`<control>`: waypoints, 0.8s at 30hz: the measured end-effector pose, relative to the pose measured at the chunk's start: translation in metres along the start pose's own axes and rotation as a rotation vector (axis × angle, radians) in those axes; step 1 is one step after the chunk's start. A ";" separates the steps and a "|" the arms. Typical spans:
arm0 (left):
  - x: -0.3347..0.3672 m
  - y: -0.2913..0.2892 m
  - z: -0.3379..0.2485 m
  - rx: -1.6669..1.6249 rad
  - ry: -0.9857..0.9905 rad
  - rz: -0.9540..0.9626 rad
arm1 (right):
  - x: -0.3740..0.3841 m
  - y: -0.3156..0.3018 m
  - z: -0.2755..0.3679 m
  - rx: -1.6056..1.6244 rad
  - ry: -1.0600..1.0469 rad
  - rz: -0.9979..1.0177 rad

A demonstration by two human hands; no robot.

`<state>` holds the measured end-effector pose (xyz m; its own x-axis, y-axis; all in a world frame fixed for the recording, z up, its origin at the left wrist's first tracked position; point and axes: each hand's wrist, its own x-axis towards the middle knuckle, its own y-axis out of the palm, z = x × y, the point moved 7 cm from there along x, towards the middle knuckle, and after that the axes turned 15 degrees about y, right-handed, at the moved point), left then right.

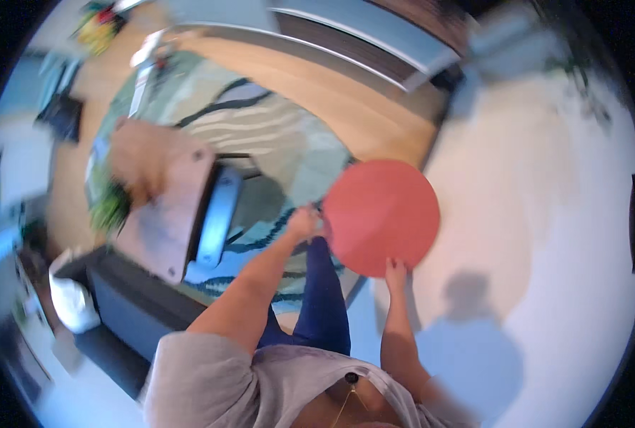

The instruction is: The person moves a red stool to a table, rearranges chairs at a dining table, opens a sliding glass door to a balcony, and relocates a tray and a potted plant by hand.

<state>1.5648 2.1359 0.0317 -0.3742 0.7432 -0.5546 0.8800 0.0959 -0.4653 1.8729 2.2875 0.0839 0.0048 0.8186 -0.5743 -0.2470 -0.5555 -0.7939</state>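
Observation:
A large, flat red disc is in front of me, a little right of the middle. I cannot tell whether it is a tabletop, a lid or a board. My left hand is closed at its left edge, blurred by motion. The near edge is pinched by my right hand, whose thumb and fingers fold over the rim. What lies under the disc is hidden.
Left of me stands a low wooden table with a green plant beside it, over a patterned rug. A dark sofa is at the lower left. A long cabinet runs along the far side, and a pale wall rises at right.

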 end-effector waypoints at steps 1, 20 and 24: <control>-0.032 -0.002 0.010 0.086 0.103 0.056 | -0.026 0.016 0.013 -0.023 -0.051 0.120; -0.657 -0.282 0.369 -0.384 -0.287 -1.075 | -0.572 0.398 0.359 -0.409 -0.799 1.076; -0.730 -0.274 0.418 -0.776 -0.425 -1.247 | -0.622 0.423 0.391 -0.383 -0.780 1.035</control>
<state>1.4749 1.2902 0.2755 -0.9034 -0.2973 -0.3091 -0.1689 0.9092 -0.3807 1.3862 1.6007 0.1836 -0.5961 -0.1991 -0.7778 0.4818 -0.8636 -0.1483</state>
